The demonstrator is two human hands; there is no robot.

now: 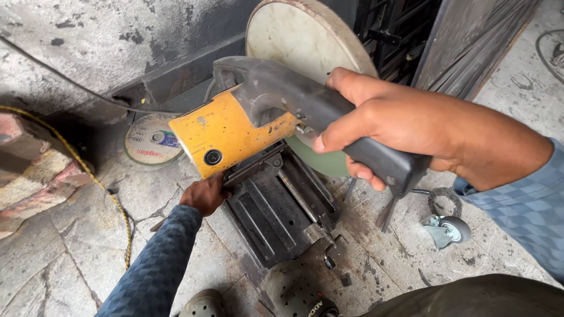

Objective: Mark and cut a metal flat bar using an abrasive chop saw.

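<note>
a: what is the right hand (376, 126) doing?

b: it is gripping the dark handle (329, 117) of a chop saw (235, 132), with its fingers (332, 141) clamped right around the handle. the yellow motor housing is sitting just ahead of the hand, raised above the black base (276, 211).

a: and the left hand (204, 195)?

b: it is reaching down beside the base, under the yellow housing. its fingers are lying hidden against the edge of the base, so i cannot tell whether they are gripping anything.

a: where is the saw standing?

b: it is standing on the cracked stone floor (64, 258), close to a grey wall. the pale cutting disc (305, 41) is rising behind the handle.

a: what is lying around it?

b: a spare round disc (150, 141) is lying flat on the floor left of the housing, a yellow cord (100, 188) is trailing past it, and a small caster wheel (447, 230) is lying to the right. two grey perforated clogs (294, 290) are showing at the bottom.
</note>
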